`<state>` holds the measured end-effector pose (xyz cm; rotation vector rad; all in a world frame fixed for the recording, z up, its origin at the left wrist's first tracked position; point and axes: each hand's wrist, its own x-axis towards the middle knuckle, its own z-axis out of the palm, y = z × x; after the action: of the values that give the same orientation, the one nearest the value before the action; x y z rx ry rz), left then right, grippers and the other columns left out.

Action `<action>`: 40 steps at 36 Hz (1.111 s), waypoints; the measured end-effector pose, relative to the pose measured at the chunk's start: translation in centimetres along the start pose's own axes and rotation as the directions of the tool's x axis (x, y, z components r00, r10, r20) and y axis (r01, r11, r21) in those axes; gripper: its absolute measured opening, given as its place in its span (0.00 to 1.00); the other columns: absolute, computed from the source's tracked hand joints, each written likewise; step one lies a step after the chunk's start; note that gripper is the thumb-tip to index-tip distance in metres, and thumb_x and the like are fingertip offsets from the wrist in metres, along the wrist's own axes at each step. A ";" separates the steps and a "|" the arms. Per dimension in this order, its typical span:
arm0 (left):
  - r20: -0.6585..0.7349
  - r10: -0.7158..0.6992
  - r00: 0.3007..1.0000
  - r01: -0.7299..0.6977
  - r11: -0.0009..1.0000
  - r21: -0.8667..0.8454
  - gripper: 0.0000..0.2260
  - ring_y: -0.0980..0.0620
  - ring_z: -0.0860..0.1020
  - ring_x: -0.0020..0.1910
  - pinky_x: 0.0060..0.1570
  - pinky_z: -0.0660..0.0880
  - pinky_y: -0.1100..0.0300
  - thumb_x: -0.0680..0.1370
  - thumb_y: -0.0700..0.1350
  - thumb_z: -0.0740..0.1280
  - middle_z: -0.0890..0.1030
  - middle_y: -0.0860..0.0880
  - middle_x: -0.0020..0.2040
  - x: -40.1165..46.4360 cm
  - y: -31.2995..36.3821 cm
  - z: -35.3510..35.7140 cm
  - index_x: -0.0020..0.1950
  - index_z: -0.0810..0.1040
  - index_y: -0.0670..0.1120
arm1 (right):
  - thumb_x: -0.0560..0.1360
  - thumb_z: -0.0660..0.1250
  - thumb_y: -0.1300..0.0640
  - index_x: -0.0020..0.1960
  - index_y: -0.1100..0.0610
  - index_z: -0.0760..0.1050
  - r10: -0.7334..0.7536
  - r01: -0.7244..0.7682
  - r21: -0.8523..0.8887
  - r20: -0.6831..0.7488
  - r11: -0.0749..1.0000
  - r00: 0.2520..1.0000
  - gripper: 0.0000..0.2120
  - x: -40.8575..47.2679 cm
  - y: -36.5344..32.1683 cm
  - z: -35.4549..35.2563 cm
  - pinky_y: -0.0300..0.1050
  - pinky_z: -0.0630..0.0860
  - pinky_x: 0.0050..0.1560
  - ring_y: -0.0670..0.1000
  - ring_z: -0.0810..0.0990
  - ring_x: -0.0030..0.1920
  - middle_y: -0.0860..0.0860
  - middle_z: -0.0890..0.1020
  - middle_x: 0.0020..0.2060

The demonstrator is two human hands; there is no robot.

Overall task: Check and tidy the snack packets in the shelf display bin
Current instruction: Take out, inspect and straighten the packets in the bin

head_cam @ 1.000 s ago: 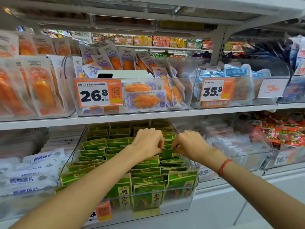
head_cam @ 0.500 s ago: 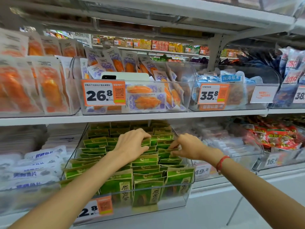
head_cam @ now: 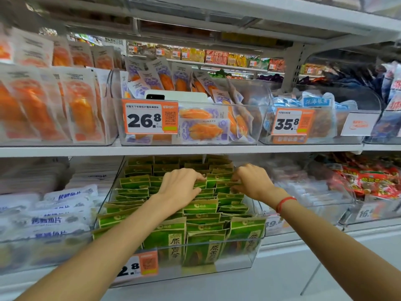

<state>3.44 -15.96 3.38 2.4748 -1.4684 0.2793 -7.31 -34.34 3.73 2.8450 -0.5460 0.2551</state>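
A clear plastic display bin point(head_cam: 238, 263) on the lower shelf holds several rows of green and brown snack packets point(head_cam: 201, 208), standing upright. Both my hands are inside it, over the middle rows. My left hand point(head_cam: 180, 187) lies with bent fingers on the packet tops, its fingertips tucked between packets. My right hand point(head_cam: 251, 181), with a red string at the wrist, pinches the top edge of a green packet point(head_cam: 225, 183) in the right-hand row. The two hands are close together, almost touching.
The shelf above point(head_cam: 195, 149) carries a clear bin of orange and purple packets point(head_cam: 204, 127) with a 26.8 price tag, and a 35.8 bin point(head_cam: 314, 127) to its right. White and blue packets point(head_cam: 54, 213) fill the bin at left; red packets point(head_cam: 373, 181) lie at right.
Both hands have moved a little further back into the bin along the rows of green packets. The camera has shifted slightly, so the shelf sits lower in the frame.
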 end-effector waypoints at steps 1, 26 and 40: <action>-0.002 0.003 1.000 -0.003 1.000 0.005 0.18 0.49 0.78 0.61 0.54 0.76 0.54 0.81 0.51 0.65 0.78 0.51 0.66 0.1 0.0 0.0 0.71 0.73 0.56 | 0.75 0.69 0.46 0.51 0.53 0.82 -0.002 0.002 0.013 -0.014 1.000 1.000 0.11 -0.2 0.2 0.0 0.49 0.74 0.49 0.55 0.76 0.56 0.52 0.82 0.51; 0.272 0.091 0.958 -0.125 0.986 0.110 0.25 0.46 0.60 0.75 0.69 0.65 0.48 0.83 0.54 0.59 0.63 0.50 0.78 3.0 1.4 0.8 0.79 0.59 0.51 | 0.75 0.71 0.56 0.52 0.52 0.82 0.044 0.049 0.389 -0.228 0.920 0.973 0.06 -6.1 1.1 -0.1 0.50 0.80 0.46 0.50 0.83 0.50 0.47 0.86 0.47; 0.304 0.073 0.950 -0.111 0.988 0.110 0.27 0.46 0.57 0.76 0.71 0.62 0.47 0.83 0.53 0.60 0.59 0.50 0.79 3.0 1.2 0.9 0.80 0.55 0.52 | 0.69 0.76 0.62 0.48 0.56 0.86 0.137 0.061 0.713 -0.217 0.699 0.967 0.08 -4.0 2.0 1.2 0.24 0.71 0.44 0.37 0.80 0.43 0.49 0.86 0.43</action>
<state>3.77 -19.29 3.49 2.6445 -1.7367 0.0108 -11.57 -35.08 2.12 3.4488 -0.5332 1.0466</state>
